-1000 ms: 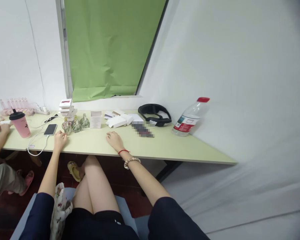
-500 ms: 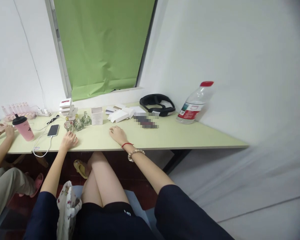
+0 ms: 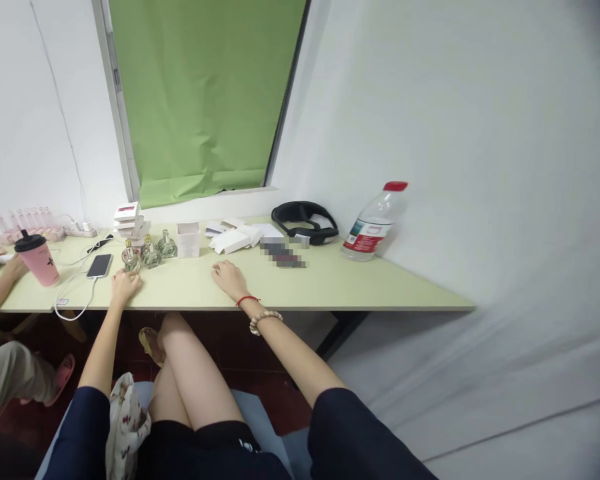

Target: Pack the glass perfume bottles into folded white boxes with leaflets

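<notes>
Resting on the pale table [image 3: 330,287], my left hand [image 3: 125,287] lies loosely with its fingers apart and nothing in it. Just beyond its fingertips stand several small glass perfume bottles [image 3: 151,255] with gold-coloured tops. To their right is an upright white box [image 3: 188,241]; behind them, small white boxes [image 3: 128,220] are stacked. My right hand [image 3: 230,280] lies relaxed on the tabletop, palm down, fingers slightly bent and holding nothing. Beyond it is a loose pile of white cartons [image 3: 233,239]. A blurred-out dark item [image 3: 283,255] lies to its right.
A black headset [image 3: 305,227] and a red-capped water bottle [image 3: 369,233] stand by the right wall. At left are a phone [image 3: 100,266] on a white cable, a pink cup [image 3: 39,260], a power strip [image 3: 83,233], pink tubes [image 3: 30,219] and another person's hands [image 3: 15,265].
The view has shifted slightly, so most things appear lower and further left. My hands stay resting on the table. The other person's hands have moved, and a white object shows between them.
</notes>
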Demonstrator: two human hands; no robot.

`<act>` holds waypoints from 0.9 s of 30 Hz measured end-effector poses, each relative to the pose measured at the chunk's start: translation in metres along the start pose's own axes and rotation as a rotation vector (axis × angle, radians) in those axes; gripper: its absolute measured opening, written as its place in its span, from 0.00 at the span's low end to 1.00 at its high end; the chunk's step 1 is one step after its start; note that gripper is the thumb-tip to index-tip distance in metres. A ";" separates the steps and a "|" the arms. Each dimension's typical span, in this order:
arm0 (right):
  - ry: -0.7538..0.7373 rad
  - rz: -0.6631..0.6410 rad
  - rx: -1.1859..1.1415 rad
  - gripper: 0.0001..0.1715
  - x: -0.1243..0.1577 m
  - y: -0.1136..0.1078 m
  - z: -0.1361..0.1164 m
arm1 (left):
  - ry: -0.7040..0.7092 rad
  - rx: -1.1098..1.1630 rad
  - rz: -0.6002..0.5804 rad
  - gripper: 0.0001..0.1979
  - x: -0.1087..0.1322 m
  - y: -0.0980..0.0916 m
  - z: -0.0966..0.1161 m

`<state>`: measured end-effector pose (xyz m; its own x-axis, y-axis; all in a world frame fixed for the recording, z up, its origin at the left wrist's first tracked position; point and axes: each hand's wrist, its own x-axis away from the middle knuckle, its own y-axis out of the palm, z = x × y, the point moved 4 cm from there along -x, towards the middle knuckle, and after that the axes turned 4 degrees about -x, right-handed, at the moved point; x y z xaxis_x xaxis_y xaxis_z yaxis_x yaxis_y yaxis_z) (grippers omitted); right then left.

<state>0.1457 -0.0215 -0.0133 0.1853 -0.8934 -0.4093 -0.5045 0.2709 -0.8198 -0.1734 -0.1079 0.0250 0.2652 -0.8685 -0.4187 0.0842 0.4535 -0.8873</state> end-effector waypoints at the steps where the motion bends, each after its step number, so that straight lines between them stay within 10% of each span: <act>1: 0.003 0.000 -0.001 0.16 0.000 0.000 0.000 | -0.018 0.000 0.018 0.18 0.000 -0.002 -0.001; 13: 0.024 0.010 -0.034 0.15 -0.002 0.001 0.002 | -0.159 -0.019 0.248 0.25 0.003 -0.014 -0.004; 20: 0.012 0.001 -0.022 0.15 0.001 0.000 0.002 | -0.153 0.157 0.130 0.37 -0.001 -0.002 -0.013; 27: 0.019 0.004 -0.034 0.16 0.001 0.000 0.002 | -0.189 0.152 0.102 0.23 -0.007 0.000 -0.020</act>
<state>0.1474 -0.0220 -0.0145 0.1672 -0.8991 -0.4046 -0.5336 0.2625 -0.8040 -0.1945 -0.1057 0.0243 0.4530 -0.7705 -0.4485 0.1876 0.5742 -0.7969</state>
